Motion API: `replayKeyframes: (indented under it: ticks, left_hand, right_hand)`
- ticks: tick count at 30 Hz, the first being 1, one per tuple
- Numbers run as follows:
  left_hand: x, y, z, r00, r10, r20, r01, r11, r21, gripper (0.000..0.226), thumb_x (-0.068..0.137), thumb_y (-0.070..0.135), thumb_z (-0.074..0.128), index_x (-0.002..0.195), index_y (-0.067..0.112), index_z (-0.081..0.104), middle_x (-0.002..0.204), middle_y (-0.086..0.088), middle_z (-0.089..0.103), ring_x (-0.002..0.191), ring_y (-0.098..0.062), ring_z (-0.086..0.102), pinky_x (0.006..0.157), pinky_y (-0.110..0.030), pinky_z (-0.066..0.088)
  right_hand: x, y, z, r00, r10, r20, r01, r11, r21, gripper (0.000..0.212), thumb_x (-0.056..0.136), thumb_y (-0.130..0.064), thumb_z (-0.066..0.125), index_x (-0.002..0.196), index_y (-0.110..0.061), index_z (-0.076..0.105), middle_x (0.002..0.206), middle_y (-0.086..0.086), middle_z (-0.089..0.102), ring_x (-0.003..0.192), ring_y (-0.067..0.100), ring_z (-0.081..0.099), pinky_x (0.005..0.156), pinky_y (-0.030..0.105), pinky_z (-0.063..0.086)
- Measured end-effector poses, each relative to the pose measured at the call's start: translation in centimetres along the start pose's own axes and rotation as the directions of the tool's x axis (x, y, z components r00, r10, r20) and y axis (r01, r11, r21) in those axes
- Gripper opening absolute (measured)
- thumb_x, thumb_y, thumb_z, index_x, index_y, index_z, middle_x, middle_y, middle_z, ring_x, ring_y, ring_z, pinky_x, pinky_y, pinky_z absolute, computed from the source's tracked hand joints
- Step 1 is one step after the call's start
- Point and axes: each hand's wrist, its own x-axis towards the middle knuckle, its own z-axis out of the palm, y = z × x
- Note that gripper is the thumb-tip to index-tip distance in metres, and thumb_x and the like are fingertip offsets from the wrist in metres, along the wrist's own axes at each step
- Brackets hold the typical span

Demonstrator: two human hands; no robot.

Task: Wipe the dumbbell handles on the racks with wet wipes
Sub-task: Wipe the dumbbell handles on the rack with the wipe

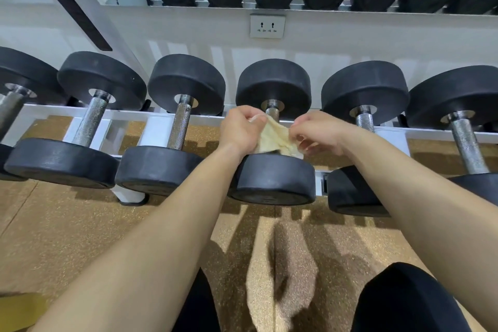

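Both hands stretch a wipe over the handle of the centre dumbbell on the lower rack tier.

White steel dumbbell rack [129, 115] — carries a row of black round-headed dumbbells; the centre dumbbell [273, 178] lies with its knurled chrome handle [272, 112] mostly covered. Left hand [239, 129] and right hand [318, 131] — fingers pinched shut on opposite edges of the pale yellow crumpled wet wipe [276, 137], which is spread between them against the handle.
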Motion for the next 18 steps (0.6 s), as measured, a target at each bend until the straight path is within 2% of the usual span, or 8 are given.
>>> replayKeyframes:
  ticks: [2, 5, 8, 11, 13, 15, 16, 18]
  left_hand:
    - [1.0, 0.3, -0.6, 0.997, 0.072, -0.023, -0.071, 0.996, 0.056, 0.009, 0.095, 0.025, 0.068, 0.09, 0.027, 0.075, 0.092, 0.014, 0.068, 0.097, -0.012, 0.064, 0.092, -0.031, 0.05]
    - [2.1, 0.5, -0.9, 0.995, 0.094, -0.041, -0.085, 0.98, 0.181, 0.007, 0.095, 0.03, 0.067, 0.091, 0.025, 0.071, 0.089, 0.014, 0.063, 0.099, -0.014, 0.061, 0.086, -0.027, 0.044]
    - [2.7, 0.5, -0.6, 1.0, 0.014, -0.025, -0.005, 0.955, 0.297, 0.024, 0.094, 0.045, 0.064, 0.092, 0.021, 0.062, 0.11, -0.002, 0.063, 0.105, -0.026, 0.062, 0.093, -0.036, 0.05]
    - [2.4, 0.8, -0.8, 0.991, -0.006, -0.13, 0.06, 0.907, 0.417, 0.045, 0.089, 0.048, 0.069, 0.122, 0.02, 0.055, 0.134, -0.009, 0.046, 0.119, -0.032, 0.053, 0.1, -0.044, 0.046]
    - [1.8, 0.9, -1.0, 0.98, 0.061, -0.191, 0.027, 0.904, 0.427, 0.04, 0.085, 0.034, 0.074, 0.116, 0.022, 0.05, 0.126, -0.006, 0.046, 0.109, -0.03, 0.054, 0.089, -0.042, 0.047]
    - [1.4, 0.8, -0.5, 0.986, 0.094, -0.137, -0.023, 0.895, 0.445, 0.019, 0.086, 0.021, 0.069, 0.096, 0.022, 0.053, 0.109, -0.003, 0.055, 0.094, -0.026, 0.055, 0.078, -0.035, 0.043]
    - [1.5, 0.7, -0.1, 0.993, 0.065, -0.097, -0.016, 0.899, 0.437, 0.011, 0.086, 0.017, 0.066, 0.084, 0.021, 0.056, 0.097, -0.002, 0.062, 0.089, -0.025, 0.058, 0.075, -0.032, 0.044]
    - [1.8, 0.5, 0.5, 0.996, -0.088, -0.017, 0.089, 0.955, 0.284, 0.018, 0.087, 0.015, 0.061, 0.069, 0.018, 0.059, 0.074, -0.004, 0.068, 0.076, -0.025, 0.064, 0.072, -0.03, 0.051]
  right_hand:
    - [0.8, 0.0, -0.1, 0.987, -0.046, -0.157, 0.04, 0.998, -0.045, 0.01, 0.085, -0.01, 0.062, 0.075, -0.014, 0.063, 0.075, 0.007, 0.057, 0.068, 0.02, 0.055, 0.065, 0.036, 0.052]
    - [2.0, 0.2, 0.2, 0.92, -0.097, -0.381, 0.055, 0.991, -0.12, 0.013, 0.084, -0.008, 0.054, 0.073, -0.013, 0.06, 0.082, 0.007, 0.066, 0.074, 0.025, 0.062, 0.077, 0.045, 0.059]
    - [2.0, 0.3, 1.3, 0.926, -0.103, -0.363, 0.066, 0.991, -0.113, 0.003, 0.077, -0.012, 0.055, 0.077, -0.015, 0.055, 0.074, 0.006, 0.055, 0.07, 0.022, 0.052, 0.076, 0.056, 0.058]
    - [0.9, 0.3, 2.2, 0.925, -0.108, -0.365, 0.129, 0.991, 0.034, 0.013, 0.075, -0.02, 0.058, 0.086, -0.016, 0.052, 0.079, 0.006, 0.058, 0.073, 0.021, 0.054, 0.077, 0.05, 0.059]
    - [0.1, 0.4, 2.9, 0.946, -0.055, -0.318, 0.095, 0.989, 0.111, 0.025, 0.076, -0.025, 0.06, 0.097, -0.016, 0.051, 0.085, 0.006, 0.063, 0.076, 0.023, 0.057, 0.075, 0.043, 0.056]
    - [-0.6, 0.5, 4.0, 0.96, -0.066, -0.271, 0.094, 0.991, 0.093, 0.025, 0.072, -0.031, 0.059, 0.091, -0.017, 0.053, 0.075, 0.002, 0.057, 0.071, 0.024, 0.052, 0.067, 0.036, 0.046]
    - [-0.9, 0.6, 4.6, 0.961, -0.085, -0.262, 0.107, 0.992, 0.072, 0.02, 0.073, -0.031, 0.059, 0.086, -0.017, 0.056, 0.074, 0.002, 0.054, 0.073, 0.024, 0.05, 0.068, 0.035, 0.043]
    - [-1.6, 0.8, 5.6, 0.967, -0.078, -0.243, 0.087, 0.996, 0.029, 0.015, 0.086, -0.026, 0.059, 0.096, -0.016, 0.064, 0.091, 0.004, 0.061, 0.089, 0.026, 0.055, 0.08, 0.036, 0.046]
